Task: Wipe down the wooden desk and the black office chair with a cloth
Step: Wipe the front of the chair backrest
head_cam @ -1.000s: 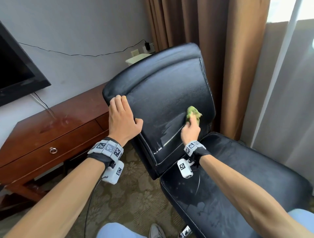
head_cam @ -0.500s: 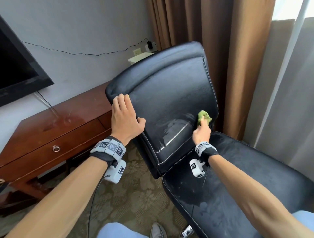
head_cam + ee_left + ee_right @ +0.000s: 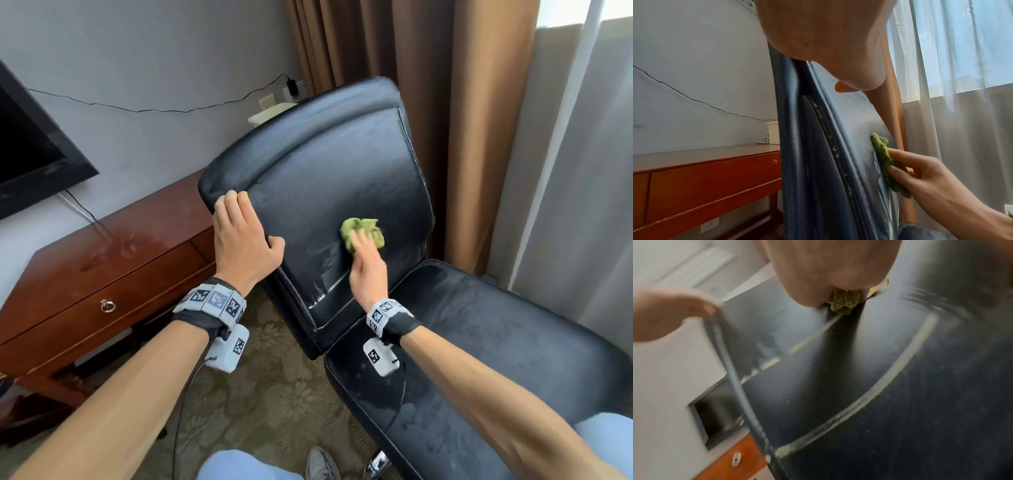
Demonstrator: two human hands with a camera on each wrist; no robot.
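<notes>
The black office chair [image 3: 329,178] stands with its backrest facing me and its seat [image 3: 496,359] at the lower right. My left hand [image 3: 245,236] grips the backrest's left edge, fingers over the rim and thumb on the front face. My right hand [image 3: 366,267] holds a crumpled green cloth [image 3: 363,233] pressed flat against the lower middle of the backrest. In the left wrist view the cloth [image 3: 885,164] lies between my right hand's fingers [image 3: 906,165] and the leather. The wooden desk [image 3: 102,274] stands to the left of the chair.
A dark TV screen [image 3: 30,157] hangs on the wall above the desk, with a black cable [image 3: 164,110] running to a wall socket. Brown curtains [image 3: 462,102] and sheer white ones [image 3: 575,171] hang behind the chair. Patterned carpet [image 3: 267,394] covers the floor.
My right hand swept the cloth right toward the backrest's lower right edge, then back left and slightly up to its lower middle. My left hand kept its grip on the left edge.
</notes>
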